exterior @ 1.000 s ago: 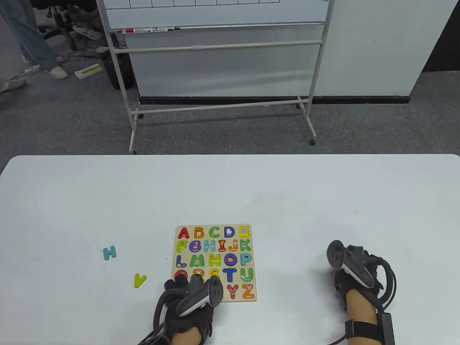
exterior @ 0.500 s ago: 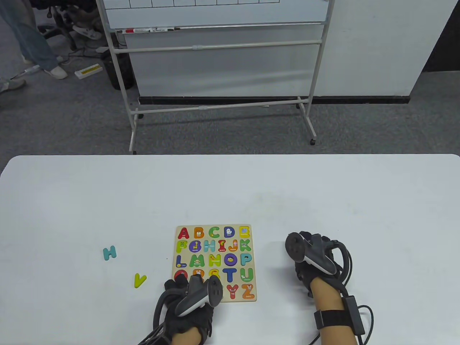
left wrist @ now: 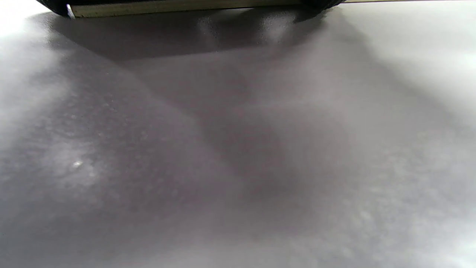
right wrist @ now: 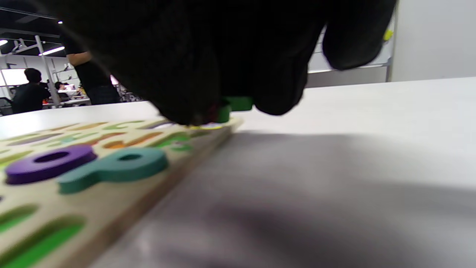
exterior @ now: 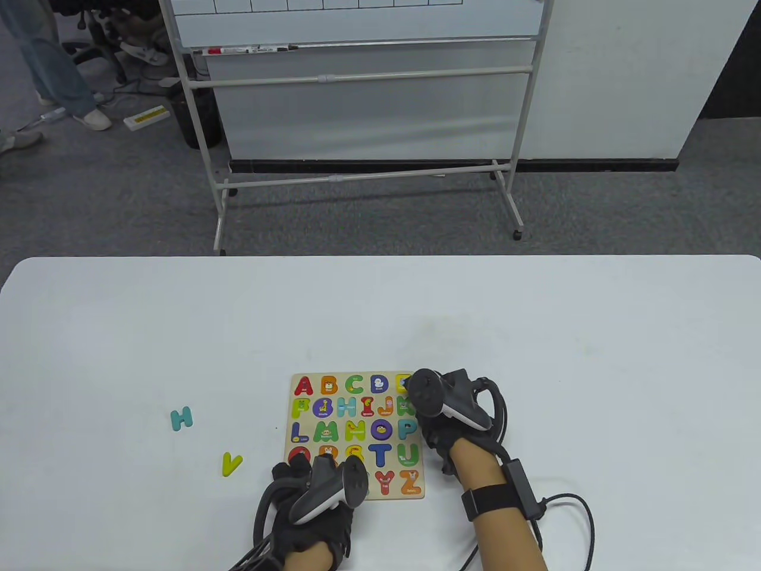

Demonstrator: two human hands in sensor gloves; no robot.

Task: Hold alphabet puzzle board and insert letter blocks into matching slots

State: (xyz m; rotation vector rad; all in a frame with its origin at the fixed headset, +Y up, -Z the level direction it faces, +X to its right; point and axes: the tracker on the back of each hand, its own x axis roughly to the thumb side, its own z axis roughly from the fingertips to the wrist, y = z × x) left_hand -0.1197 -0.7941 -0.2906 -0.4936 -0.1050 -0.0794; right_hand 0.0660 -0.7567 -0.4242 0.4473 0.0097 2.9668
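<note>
We see the board (exterior: 357, 437) lying flat on the worktop (exterior: 535, 333) between our hands. Our left hand (exterior: 312, 499) rests on its near left corner. Our right hand (exterior: 443, 416) curls over its far right edge, apparently pinching a green block (right wrist: 234, 106). H (exterior: 181, 419) and V (exterior: 230, 464) lie left of the left hand.

This looks like an office or lab workspace. A plain white rectangular surface (exterior: 535, 333) stands on grey carpet (exterior: 119, 202), and behind it is a wheeled metal-framed whiteboard (exterior: 362, 77) with markers (exterior: 250, 49) on its ledge. At the far left are a standing person in jeans and pale sneakers (exterior: 53, 71), an office chair base (exterior: 101, 35) and loose cables. The right wrist view shows ceiling strip lights (right wrist: 52, 50) and people at desks (right wrist: 26, 95).
</note>
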